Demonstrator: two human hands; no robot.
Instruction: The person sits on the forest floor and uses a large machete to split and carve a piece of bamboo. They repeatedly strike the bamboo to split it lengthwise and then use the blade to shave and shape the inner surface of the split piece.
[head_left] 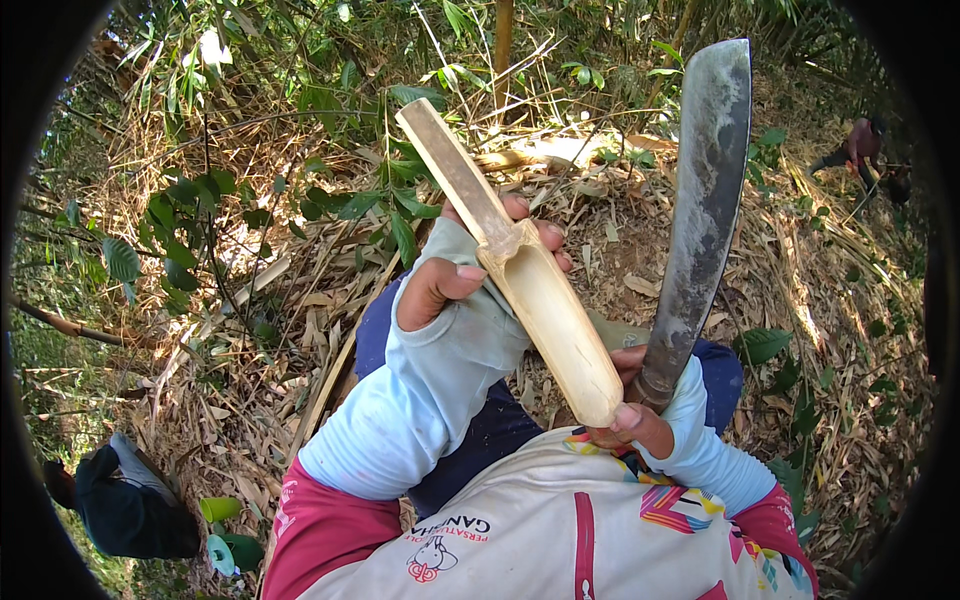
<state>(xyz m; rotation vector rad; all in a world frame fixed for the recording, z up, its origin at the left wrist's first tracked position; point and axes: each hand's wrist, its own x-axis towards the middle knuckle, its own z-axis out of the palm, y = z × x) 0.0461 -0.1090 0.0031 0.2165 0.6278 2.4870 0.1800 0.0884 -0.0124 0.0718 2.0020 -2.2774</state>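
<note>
A pale split-bamboo scoop (555, 325), with a hollow trough and a flat, narrower handle, is tilted in front of my chest, its handle pointing to the far left. My left hand (445, 285) grips it near the neck, thumb on the near side and fingertips showing past the far side. My right hand (645, 425) is closed around the grip of a machete (700, 210), whose broad dark blade points up and away. The right thumb also touches the rounded near end of the scoop. Light blue sleeves cover both wrists.
Dry bamboo leaves (620, 240) litter the ground. Leafy stems (180, 235) rise at left, and a thin upright trunk (503, 50) stands ahead. A person in dark clothes (135, 500) is at lower left near a green cup (220, 508) and a green container (240, 553). Another person (860, 145) is far right.
</note>
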